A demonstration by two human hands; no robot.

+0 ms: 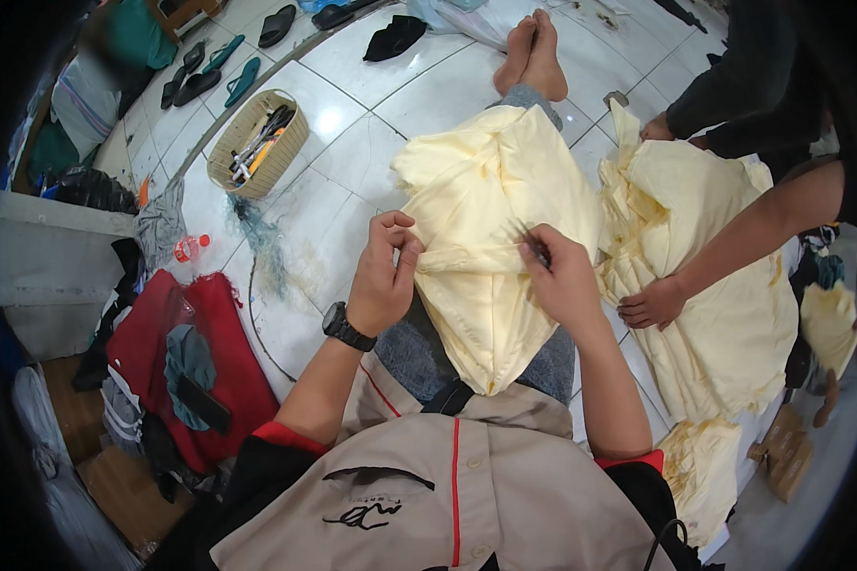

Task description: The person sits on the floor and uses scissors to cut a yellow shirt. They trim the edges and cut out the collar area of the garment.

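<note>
Pale yellow cloth (pixel 490 324), sewn with seams and a folded band, lies spread over my lap and legs. At its left edge, my left hand (pixel 383 276) pinches the cloth between thumb and fingers. On the right, my right hand (pixel 564 285) is closed around small dark thread snips (pixel 539 249). Their blades are smeared by motion and point up and left, just above the band of the cloth. Most of the snips' handle is hidden inside my fingers.
A tan plastic basket (pixel 293 143) with tools stands on the tiled floor ahead left. Red cloth (pixel 152 352) with a phone (pixel 203 402) lies left, near a red-labelled bottle (pixel 190 248). At right, a co-worker's hand (pixel 653 305) rests on more yellow cloth (pixel 724 333).
</note>
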